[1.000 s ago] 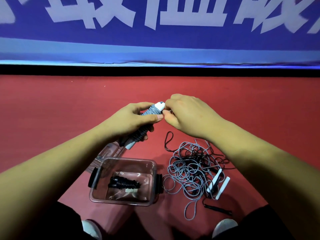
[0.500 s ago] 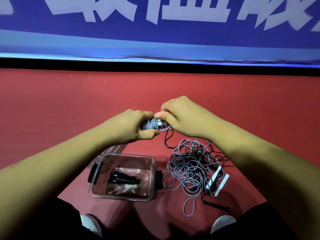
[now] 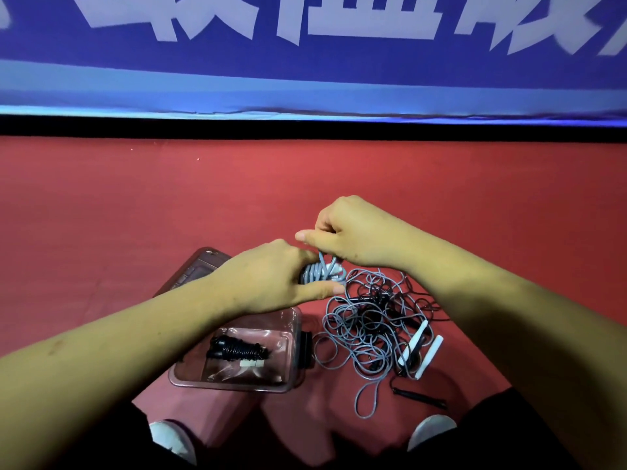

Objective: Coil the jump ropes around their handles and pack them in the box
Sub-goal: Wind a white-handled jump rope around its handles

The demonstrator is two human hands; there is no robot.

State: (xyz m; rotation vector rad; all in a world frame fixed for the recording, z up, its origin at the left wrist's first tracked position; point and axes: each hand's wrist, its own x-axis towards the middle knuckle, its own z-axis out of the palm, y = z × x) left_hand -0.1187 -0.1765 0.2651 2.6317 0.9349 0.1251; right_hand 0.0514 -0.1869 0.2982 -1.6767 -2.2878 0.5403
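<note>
The clear plastic box (image 3: 237,385) stands open on the red floor (image 3: 135,205), and everything else is placed from it. Inside the box, on its bottom, lies one black jump rope (image 3: 237,349), coiled tight around its handles, with a small white label showing at its near side.

Above the box's far right corner, the left hand (image 3: 268,276) curls around a bundle of grey jump rope (image 3: 320,271) wound on its handles; the fingers wrap the bundle from above and the thumb lies straight along its near side. Just beyond that, further from the box, the right hand (image 3: 353,232) is closed into a loose fist and pinches a strand of the same grey rope where it leaves the bundle. The two hands touch or nearly touch.

To the right of the box, just beside its black side latch (image 3: 307,349), a loose tangle of ropes (image 3: 369,320), grey and black, spreads over the floor. Two white handles (image 3: 431,354) lie side by side at the tangle's edge away from the box, and a black handle (image 3: 420,398) lies apart, nearer the person.

Behind the box, partly hidden by the left forearm, lies the clear lid (image 3: 193,269). Near the box's front edge a white shoe tip (image 3: 171,435) shows. Far beyond the box hangs a blue banner (image 3: 305,62) with large white characters.
</note>
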